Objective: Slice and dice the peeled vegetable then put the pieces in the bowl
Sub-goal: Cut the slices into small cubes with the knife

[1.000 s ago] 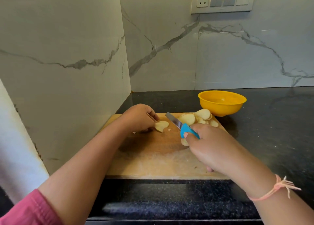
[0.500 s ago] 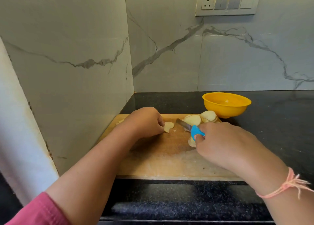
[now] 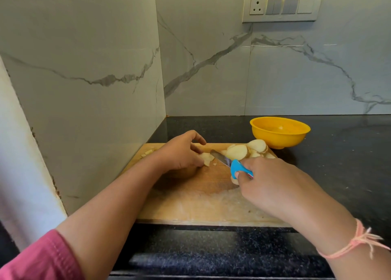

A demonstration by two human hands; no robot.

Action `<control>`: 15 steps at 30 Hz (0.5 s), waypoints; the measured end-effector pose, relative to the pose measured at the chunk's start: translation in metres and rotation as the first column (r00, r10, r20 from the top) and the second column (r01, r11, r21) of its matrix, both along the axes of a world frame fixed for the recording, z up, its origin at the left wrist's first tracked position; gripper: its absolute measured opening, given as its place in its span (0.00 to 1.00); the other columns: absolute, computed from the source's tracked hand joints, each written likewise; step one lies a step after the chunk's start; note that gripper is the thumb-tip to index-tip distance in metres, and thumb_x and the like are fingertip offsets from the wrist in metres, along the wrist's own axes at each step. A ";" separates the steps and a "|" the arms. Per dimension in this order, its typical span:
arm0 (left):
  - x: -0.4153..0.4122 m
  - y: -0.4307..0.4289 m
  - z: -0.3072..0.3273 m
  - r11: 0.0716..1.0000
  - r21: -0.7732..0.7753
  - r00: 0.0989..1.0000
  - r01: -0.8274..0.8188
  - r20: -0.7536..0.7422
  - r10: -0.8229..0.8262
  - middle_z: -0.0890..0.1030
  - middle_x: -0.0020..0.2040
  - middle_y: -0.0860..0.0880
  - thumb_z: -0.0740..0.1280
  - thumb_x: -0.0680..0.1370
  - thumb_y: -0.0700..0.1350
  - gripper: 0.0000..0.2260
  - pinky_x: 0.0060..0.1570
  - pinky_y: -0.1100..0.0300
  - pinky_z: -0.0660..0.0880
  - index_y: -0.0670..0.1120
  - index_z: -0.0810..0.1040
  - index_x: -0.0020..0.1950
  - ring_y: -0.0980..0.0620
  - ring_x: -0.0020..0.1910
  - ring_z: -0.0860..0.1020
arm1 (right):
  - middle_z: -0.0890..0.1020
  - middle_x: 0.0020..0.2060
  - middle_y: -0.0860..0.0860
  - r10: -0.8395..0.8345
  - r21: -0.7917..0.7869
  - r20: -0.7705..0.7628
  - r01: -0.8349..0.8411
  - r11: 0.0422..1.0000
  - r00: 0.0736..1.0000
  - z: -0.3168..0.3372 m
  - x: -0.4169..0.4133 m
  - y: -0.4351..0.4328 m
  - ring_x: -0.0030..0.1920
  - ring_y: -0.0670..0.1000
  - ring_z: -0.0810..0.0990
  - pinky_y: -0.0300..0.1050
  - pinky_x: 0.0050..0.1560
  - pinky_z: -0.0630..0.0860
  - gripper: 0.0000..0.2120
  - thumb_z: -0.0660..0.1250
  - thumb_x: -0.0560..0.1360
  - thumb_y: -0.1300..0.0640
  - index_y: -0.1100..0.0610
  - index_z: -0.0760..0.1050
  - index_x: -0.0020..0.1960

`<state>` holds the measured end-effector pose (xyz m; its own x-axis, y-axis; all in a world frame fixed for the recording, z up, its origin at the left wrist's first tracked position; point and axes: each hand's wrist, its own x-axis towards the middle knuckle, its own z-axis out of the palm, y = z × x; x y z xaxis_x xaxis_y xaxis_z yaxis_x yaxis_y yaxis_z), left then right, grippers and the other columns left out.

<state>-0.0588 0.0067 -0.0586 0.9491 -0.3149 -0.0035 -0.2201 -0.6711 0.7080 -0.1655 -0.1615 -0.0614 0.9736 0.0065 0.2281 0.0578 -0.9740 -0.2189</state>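
Slicing looks done; left hand (image 3: 182, 150) is pinching a slice (image 3: 206, 158), right hand (image 3: 273, 180) gripping the knife (image 3: 224, 159), dicing; one-o'clock pile (image 3: 247, 150) and bowl (image 3: 279, 141) are waiting.

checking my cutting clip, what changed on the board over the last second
The knife in the right hand moved left; its tip now meets the slice the left hand holds, whose index finger has lifted. Unchanged: grip on the blue handle, slice pile, yellow bowl, cutting board.
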 end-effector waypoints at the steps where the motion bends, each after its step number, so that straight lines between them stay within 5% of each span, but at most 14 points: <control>1: 0.000 0.000 0.000 1.000 -0.011 1.000 -0.001 0.004 0.001 0.76 0.52 0.54 0.72 0.73 0.38 0.20 0.44 0.62 0.80 0.55 0.70 0.58 0.53 0.47 0.79 | 0.78 0.53 0.47 -0.003 -0.007 0.004 0.003 1.000 1.000 -0.001 0.001 0.000 0.44 0.48 0.71 0.39 0.34 0.65 0.17 0.52 0.80 0.46 0.47 0.68 0.67; 15: -0.001 0.002 0.002 0.983 0.161 0.992 -0.091 0.097 0.076 0.76 0.50 0.53 0.73 0.73 0.44 0.11 0.52 0.61 0.77 0.53 0.74 0.52 0.54 0.50 0.76 | 0.77 0.54 0.47 0.035 -0.007 -0.035 -0.035 0.999 0.999 0.002 -0.004 0.004 0.43 0.48 0.70 0.42 0.40 0.67 0.18 0.52 0.80 0.45 0.46 0.67 0.68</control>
